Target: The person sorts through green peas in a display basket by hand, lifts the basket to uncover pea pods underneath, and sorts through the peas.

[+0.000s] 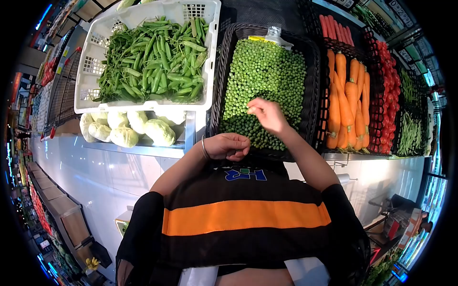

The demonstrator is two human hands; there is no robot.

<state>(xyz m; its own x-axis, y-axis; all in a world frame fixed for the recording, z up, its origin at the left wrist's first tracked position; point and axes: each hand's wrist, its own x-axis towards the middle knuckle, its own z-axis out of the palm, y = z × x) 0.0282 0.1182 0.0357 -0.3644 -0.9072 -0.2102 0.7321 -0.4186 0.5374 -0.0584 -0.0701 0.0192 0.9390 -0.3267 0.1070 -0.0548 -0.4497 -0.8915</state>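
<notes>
Shelled green peas (267, 66) fill a dark woven basket (312, 95) in front of me. Over the middle of the peas is my right hand (269, 115), its thumb and fingertips pinched together; whatever they hold, if anything, is too small to make out. My left hand (230, 146), with a bracelet at the wrist, is curled closed at the basket's near left edge, and its palm is hidden. To the left, unshelled pea pods (162, 66) are heaped in a white plastic crate (143, 107).
Pale green cabbages (125, 136) lie below the crate. Right of the basket are large carrots (350, 105), thinner reddish carrots (335, 29) and red produce (385, 95). A shopping cart (62, 90) stands at the far left. A clear bag with a yellow label (267, 39) rests on the peas.
</notes>
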